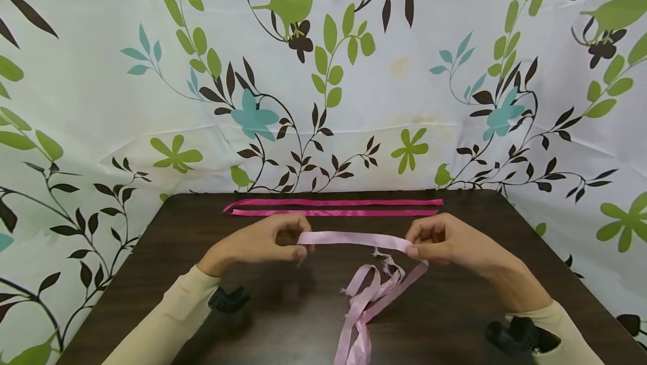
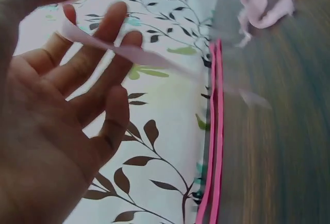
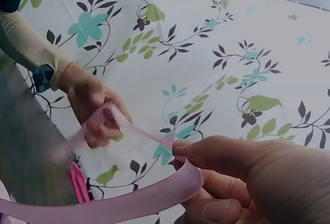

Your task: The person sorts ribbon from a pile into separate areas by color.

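Note:
A light pink ribbon [image 1: 354, 238] stretches between both hands above the dark table. My left hand [image 1: 268, 238] pinches it near one end with thumb and forefinger. In the left wrist view, the ribbon [image 2: 149, 58] crosses the spread fingers and its loose end trails off blurred. My right hand [image 1: 455, 241] pinches the same ribbon farther along. From there it drops toward a tangled bundle of light pink ribbon [image 1: 360, 311] with frayed ends. The right wrist view shows the ribbon [image 3: 154, 195] curving round under the right thumb.
Two dark pink ribbons, a farther one [image 1: 333, 202] and a nearer one [image 1: 333, 213], lie side by side along the back of the dark brown table [image 1: 273, 320]. Behind the table hangs a white cloth [image 1: 354, 118] printed with leaves and birds.

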`<action>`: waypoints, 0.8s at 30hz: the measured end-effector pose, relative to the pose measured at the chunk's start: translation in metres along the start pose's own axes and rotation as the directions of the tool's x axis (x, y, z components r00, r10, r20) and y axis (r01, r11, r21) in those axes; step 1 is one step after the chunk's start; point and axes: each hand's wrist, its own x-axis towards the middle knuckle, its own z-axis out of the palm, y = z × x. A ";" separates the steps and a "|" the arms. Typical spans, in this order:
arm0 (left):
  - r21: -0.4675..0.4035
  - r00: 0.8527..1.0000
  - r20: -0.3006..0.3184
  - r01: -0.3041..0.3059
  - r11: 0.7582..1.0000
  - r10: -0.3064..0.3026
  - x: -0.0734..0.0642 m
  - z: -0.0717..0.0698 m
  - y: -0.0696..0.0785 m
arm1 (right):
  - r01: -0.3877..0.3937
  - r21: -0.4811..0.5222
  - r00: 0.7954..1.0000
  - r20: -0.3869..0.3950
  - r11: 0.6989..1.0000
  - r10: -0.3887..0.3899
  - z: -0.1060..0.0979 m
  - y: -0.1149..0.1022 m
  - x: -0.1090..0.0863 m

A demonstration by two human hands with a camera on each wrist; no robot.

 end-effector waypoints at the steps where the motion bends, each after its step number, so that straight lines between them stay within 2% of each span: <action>1: -0.062 1.000 0.003 -0.006 0.998 0.006 -0.001 -0.002 0.001 | -0.003 -0.012 1.000 -0.009 1.000 0.003 -0.001 -0.001 0.000; 6: -0.209 0.996 -0.093 -0.018 0.978 -0.001 -0.007 -0.010 -0.002 | -0.030 -0.053 0.998 -0.050 0.998 0.028 -0.006 -0.002 -0.002; 10: -0.230 0.985 -0.172 -0.048 0.972 0.008 -0.010 -0.017 -0.005 | -0.042 -0.059 0.998 -0.058 0.997 0.038 -0.007 -0.003 -0.002; 16: -0.256 0.969 -0.247 -0.078 0.964 0.013 -0.013 -0.029 -0.012 | -0.023 -0.099 0.996 -0.085 0.995 0.015 -0.011 -0.006 -0.006; 19: -0.328 0.959 -0.281 -0.143 0.934 0.048 -0.016 -0.037 -0.022 | -0.031 -0.109 0.994 -0.104 0.994 0.020 -0.014 -0.008 -0.010; 24: -0.446 0.939 -0.338 -0.225 0.866 0.070 -0.027 -0.051 -0.043 | -0.031 -0.089 0.995 -0.093 0.996 0.023 -0.024 -0.006 -0.016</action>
